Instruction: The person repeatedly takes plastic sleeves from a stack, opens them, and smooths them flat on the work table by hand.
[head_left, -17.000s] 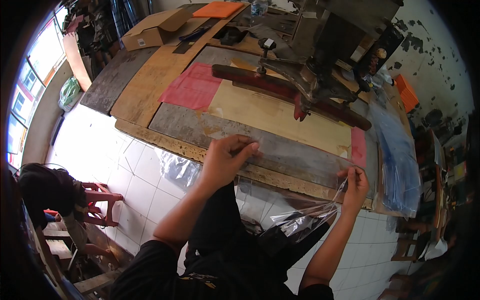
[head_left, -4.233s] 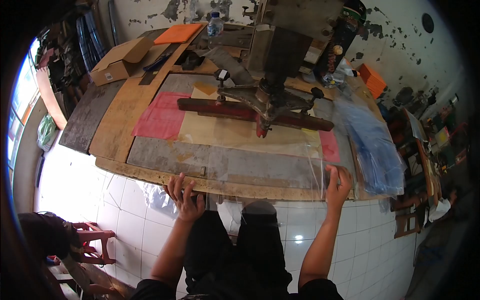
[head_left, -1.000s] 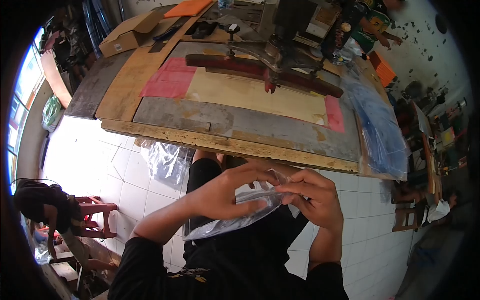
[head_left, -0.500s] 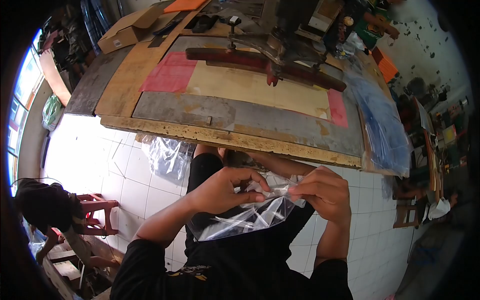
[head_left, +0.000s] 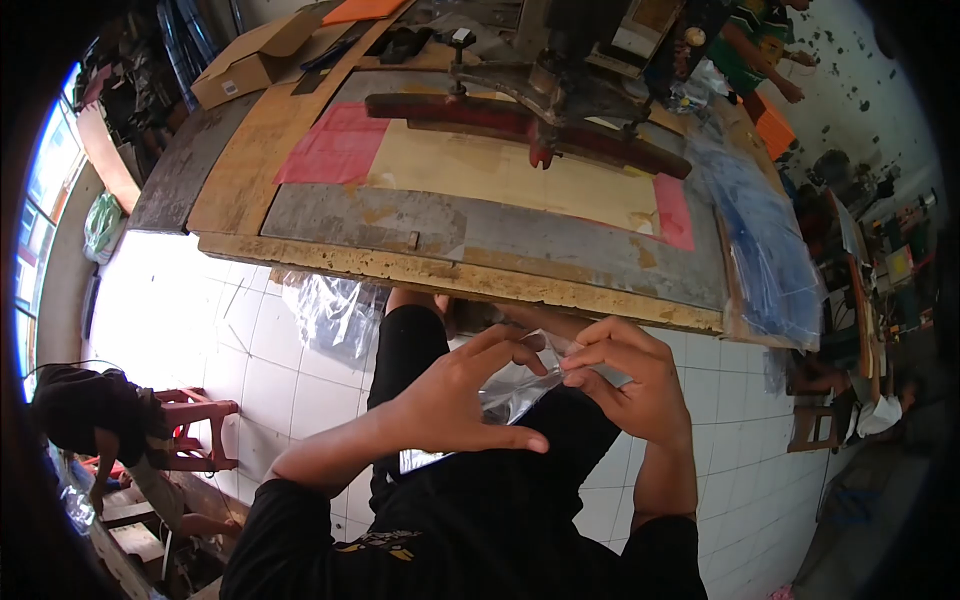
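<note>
White tiles [head_left: 270,400] surrounded the counter [head_left: 330,215]. Before the counter's near edge, the fingers of the right hand [head_left: 635,385] pinched clear film [head_left: 510,396]; those of the left hand [head_left: 445,400] were spread over it.

The left hand [head_left: 455,400], at six o'clock, hides part of the clear plastic film [head_left: 512,395]. At twelve o'clock the machine [head_left: 570,40] is cut by the upper edge; toward two, so is the person in green [head_left: 748,48]. At ten, the carton label [head_left: 230,88] is too small for reading.
</note>
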